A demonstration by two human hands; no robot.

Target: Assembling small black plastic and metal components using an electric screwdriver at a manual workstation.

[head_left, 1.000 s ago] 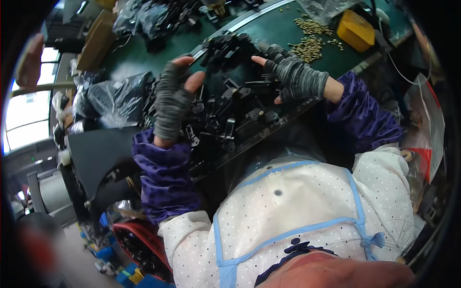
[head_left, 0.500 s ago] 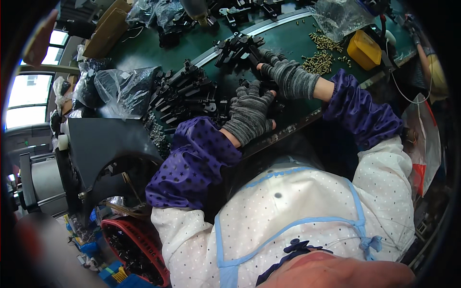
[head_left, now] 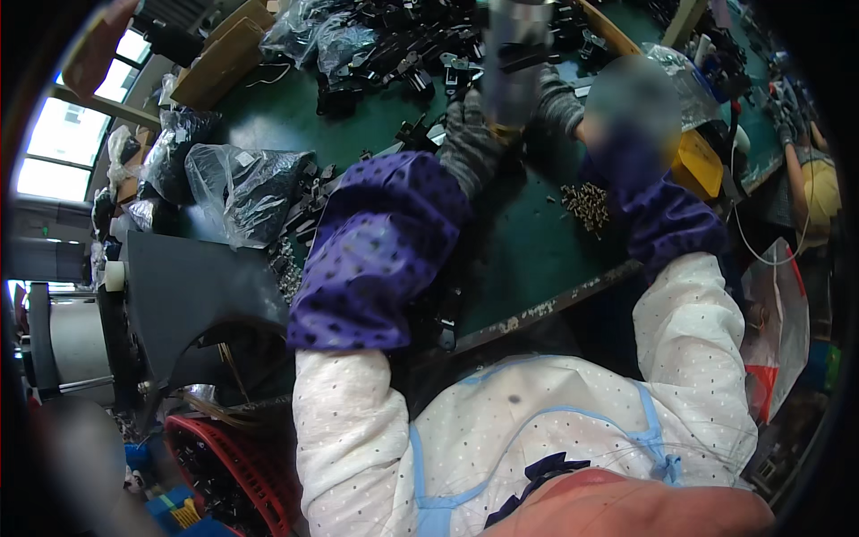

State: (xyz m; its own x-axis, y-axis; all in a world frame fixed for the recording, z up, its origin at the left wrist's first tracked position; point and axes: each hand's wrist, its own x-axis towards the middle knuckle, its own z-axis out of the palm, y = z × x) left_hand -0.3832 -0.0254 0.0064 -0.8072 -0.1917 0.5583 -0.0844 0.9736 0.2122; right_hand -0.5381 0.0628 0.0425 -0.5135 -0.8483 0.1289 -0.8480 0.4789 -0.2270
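Both my arms, in purple star-patterned sleeve covers, reach to the far part of the green bench (head_left: 512, 259). My left hand (head_left: 469, 143), in a grey striped fingerless glove, lies beside small black metal-looking parts (head_left: 416, 134). A grey cylindrical tool (head_left: 519, 67) hangs in front of both hands and hides part of the left fingers. My right hand (head_left: 557, 106), gloved alike, is just right of the tool, its fingers mostly covered. Whether either hand holds a part cannot be made out. More black brackets (head_left: 420, 49) are heaped beyond.
Loose brass-coloured screws (head_left: 586, 208) lie near a yellow container (head_left: 698, 166). Plastic bags (head_left: 246, 192) sit at the left. A dark grey panel (head_left: 201, 277) and a red basket (head_left: 228, 474) of black parts stand lower left. Another person (head_left: 810, 179) is at the far right.
Both hands have moved away from me, further across the bench. The near heap under them is largely gone from the front. The hanging tool now looms larger before the hands.
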